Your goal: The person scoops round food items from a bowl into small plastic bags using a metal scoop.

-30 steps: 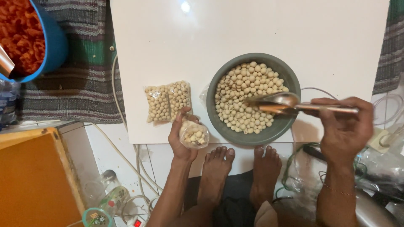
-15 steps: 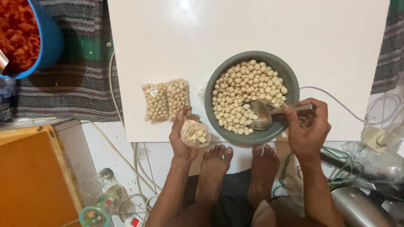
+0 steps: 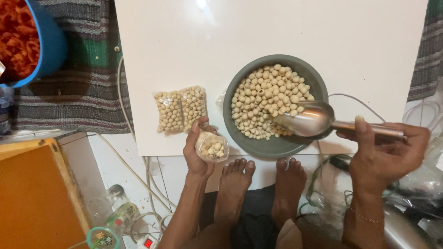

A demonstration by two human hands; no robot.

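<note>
blue tub (image 3: 53, 46) of orange snacks | striped cloth (image 3: 78, 99) | orange board (image 3: 32, 198)

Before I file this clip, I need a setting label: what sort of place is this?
Likely a home floor workspace for packing snacks: a low white table over a striped mat, a bowl of pale nuts, and filled bags.

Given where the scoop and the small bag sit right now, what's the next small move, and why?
Probably dip the metal scoop deeper into the pale round snacks in the grey bowl. The right hand holds it by the handle, its mouth at the edge of the pile and looking nearly empty, while the left hand holds a small clear bag open and only partly filled beside the bowl.
</note>
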